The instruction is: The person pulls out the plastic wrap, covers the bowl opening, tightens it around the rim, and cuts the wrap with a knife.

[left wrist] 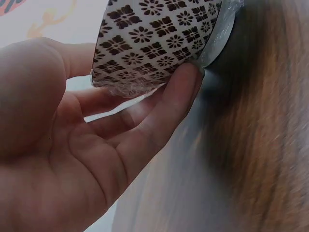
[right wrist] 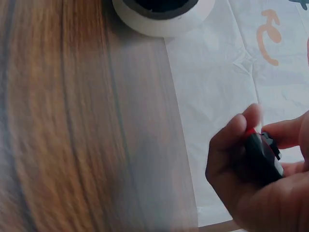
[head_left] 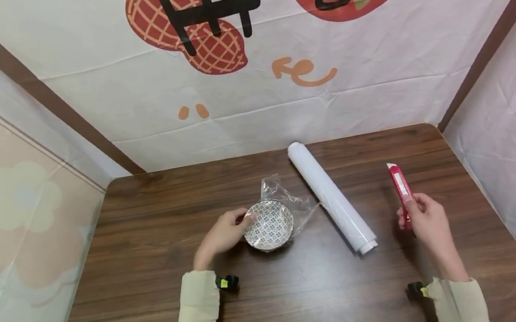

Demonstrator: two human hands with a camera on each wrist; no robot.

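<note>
A small bowl (head_left: 268,225) with a dark floral pattern has clear plastic film clinging to it. My left hand (head_left: 221,233) grips its left side, with the thumb over the top edge. The patterned wall of the bowl (left wrist: 159,41) shows close up in the left wrist view, fingertips beneath it. Loose film (head_left: 297,206) spreads from the bowl's far right side toward a roll of plastic wrap (head_left: 331,194). To the right of the roll, my right hand (head_left: 426,218) holds a red utility knife (head_left: 402,190), its tip pointing away from me. The knife's dark end (right wrist: 263,157) shows in the right wrist view.
The wooden table (head_left: 314,301) ends at a printed cloth backdrop (head_left: 242,129). More cloth hangs on both sides. The wrap roll lies slanted, its far end near the table's back edge and its near end (right wrist: 164,21) facing the right hand.
</note>
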